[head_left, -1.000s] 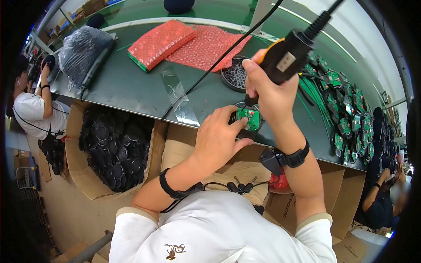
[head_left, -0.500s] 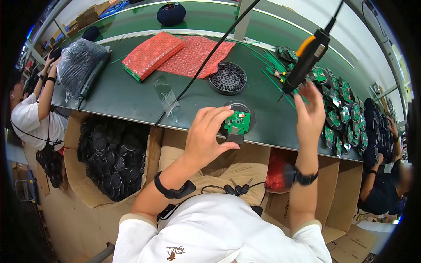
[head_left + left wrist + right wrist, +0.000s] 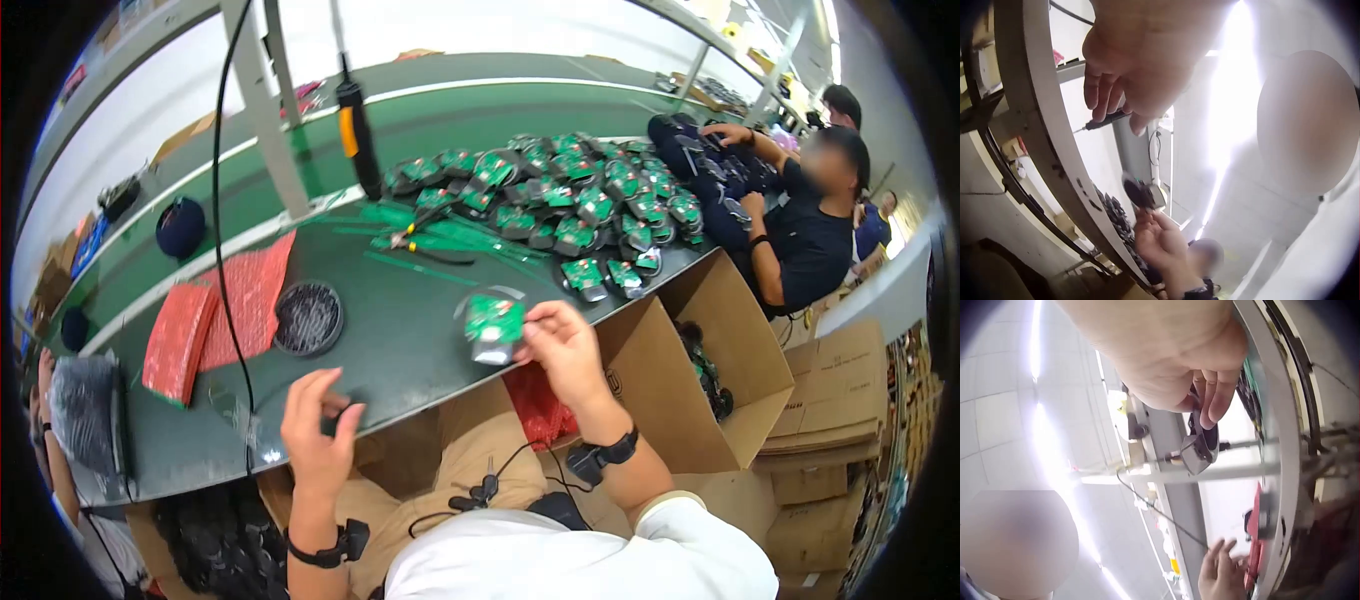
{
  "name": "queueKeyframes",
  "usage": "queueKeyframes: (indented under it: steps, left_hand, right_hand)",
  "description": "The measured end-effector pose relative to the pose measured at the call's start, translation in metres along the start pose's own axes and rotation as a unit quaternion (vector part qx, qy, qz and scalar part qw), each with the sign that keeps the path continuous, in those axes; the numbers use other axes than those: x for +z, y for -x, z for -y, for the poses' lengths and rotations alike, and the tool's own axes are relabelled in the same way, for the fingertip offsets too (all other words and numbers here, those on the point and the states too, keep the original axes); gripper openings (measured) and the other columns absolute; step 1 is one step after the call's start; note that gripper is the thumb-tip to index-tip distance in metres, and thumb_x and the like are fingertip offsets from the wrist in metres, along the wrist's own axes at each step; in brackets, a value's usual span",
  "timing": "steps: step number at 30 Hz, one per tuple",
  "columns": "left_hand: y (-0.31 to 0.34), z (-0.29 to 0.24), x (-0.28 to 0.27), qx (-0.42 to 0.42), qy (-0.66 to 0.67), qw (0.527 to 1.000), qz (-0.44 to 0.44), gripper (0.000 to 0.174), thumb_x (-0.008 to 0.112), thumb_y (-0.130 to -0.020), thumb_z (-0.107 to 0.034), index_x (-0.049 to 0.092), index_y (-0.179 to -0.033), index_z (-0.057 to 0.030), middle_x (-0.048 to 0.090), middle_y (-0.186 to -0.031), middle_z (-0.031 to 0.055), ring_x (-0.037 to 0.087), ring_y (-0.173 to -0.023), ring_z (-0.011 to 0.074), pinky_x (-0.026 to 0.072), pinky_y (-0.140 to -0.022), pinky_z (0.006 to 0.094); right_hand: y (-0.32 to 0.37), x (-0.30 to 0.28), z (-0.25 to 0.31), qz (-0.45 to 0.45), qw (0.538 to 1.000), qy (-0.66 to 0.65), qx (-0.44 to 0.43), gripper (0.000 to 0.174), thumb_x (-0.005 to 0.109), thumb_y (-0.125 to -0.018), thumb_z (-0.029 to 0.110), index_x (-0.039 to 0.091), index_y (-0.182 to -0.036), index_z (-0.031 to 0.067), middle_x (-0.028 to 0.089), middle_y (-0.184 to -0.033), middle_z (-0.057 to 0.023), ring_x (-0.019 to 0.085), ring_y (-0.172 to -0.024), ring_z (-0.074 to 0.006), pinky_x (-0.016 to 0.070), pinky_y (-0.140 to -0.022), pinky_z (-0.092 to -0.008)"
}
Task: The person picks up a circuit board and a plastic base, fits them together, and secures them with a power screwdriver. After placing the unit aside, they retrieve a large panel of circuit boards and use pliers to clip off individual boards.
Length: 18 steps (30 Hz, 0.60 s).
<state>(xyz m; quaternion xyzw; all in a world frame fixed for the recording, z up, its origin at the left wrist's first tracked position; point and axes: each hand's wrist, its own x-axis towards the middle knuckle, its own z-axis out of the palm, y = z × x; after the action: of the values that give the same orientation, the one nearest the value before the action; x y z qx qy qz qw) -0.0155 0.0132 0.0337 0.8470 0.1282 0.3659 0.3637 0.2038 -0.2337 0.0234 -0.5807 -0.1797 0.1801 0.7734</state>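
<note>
In the head view, my right hand (image 3: pixel 565 350) pinches the edge of a green circuit board assembly (image 3: pixel 494 318) above the bench's front edge. The right wrist view catches this assembly (image 3: pixel 1199 453) edge-on below my fingers, its round dark base tilted. My left hand (image 3: pixel 318 435) hovers over the front edge further left, fingers loosely bent and thumb apart; a dark patch shows between them. A black and orange electric screwdriver (image 3: pixel 358 140) hangs on its cord beyond both hands. Close to my right hand lies a heap of similar board assemblies (image 3: pixel 575 200).
Pliers (image 3: pixel 405 240) and green strips (image 3: pixel 480 235) lie before the heap. A round tray of small dark screws (image 3: pixel 308 318) sits by red bubble wrap (image 3: pixel 245 300). Cardboard boxes (image 3: pixel 690 370) stand below the bench. Another person (image 3: pixel 815 230) works at the right. A cable (image 3: pixel 222 200) hangs across the bench.
The screwdriver has left my right hand and hangs free. The board assembly has passed from my left hand to my right and moved toward the heap. The head view has turned right.
</note>
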Motion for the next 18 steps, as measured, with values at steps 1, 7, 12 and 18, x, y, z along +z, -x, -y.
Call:
queueKeyframes:
  steps: [1, 7, 12, 18]
  left_hand:
    - [-0.003, 0.007, -0.003, 0.011, 0.004, 1.0, 0.0, 0.048, 0.082, -0.078, -0.001, 0.066, -0.123, -0.0025, 0.065, -0.12, 0.0133, 0.067, -0.08, 0.0215, 0.0532, -0.07, 0.0298]
    - [0.003, 0.03, 0.004, -0.018, -0.122, 0.992, -0.008, 0.027, 0.073, -0.082, 0.004, 0.07, -0.108, -0.0036, 0.065, -0.104, 0.0125, 0.065, -0.078, 0.025, 0.0518, -0.065, 0.0338]
    - [0.002, 0.027, 0.008, -0.028, -0.186, 0.982, -0.011, 0.025, 0.076, -0.08, -0.003, 0.07, -0.104, -0.005, 0.065, -0.1, 0.0114, 0.065, -0.094, 0.034, 0.0516, -0.082, 0.0429]
    - [0.0, 0.024, 0.003, -0.002, -0.202, 0.979, -0.025, 0.023, 0.076, -0.08, -0.004, 0.07, -0.103, -0.0048, 0.066, -0.099, 0.0115, 0.065, -0.093, 0.0326, 0.0523, -0.08, 0.0424]
  right_hand:
    - [-0.01, -0.021, 0.006, -0.049, 0.998, 0.013, -0.031, 0.015, 0.067, -0.098, 0.008, 0.061, -0.11, 0.0025, 0.067, -0.089, -0.0064, 0.069, -0.07, -0.0167, 0.0577, -0.063, -0.0287]
    - [-0.093, -0.164, 0.056, -0.276, 0.936, 0.076, -0.203, 0.014, 0.068, -0.098, 0.012, 0.062, -0.108, 0.0048, 0.065, -0.086, -0.0022, 0.063, -0.064, -0.0101, 0.0477, -0.053, -0.0236]
    - [-0.19, -0.281, 0.087, -0.402, 0.886, 0.177, -0.148, 0.019, 0.066, -0.097, 0.01, 0.059, -0.113, 0.0027, 0.068, -0.09, -0.0042, 0.065, -0.065, -0.0106, 0.0471, -0.05, -0.0228]
    - [-0.256, -0.396, 0.07, -0.38, 0.766, 0.51, -0.099, 0.028, 0.073, -0.087, 0.028, 0.078, -0.102, 0.006, 0.078, -0.095, -0.0138, 0.074, -0.084, -0.0262, 0.0571, -0.076, -0.0392]
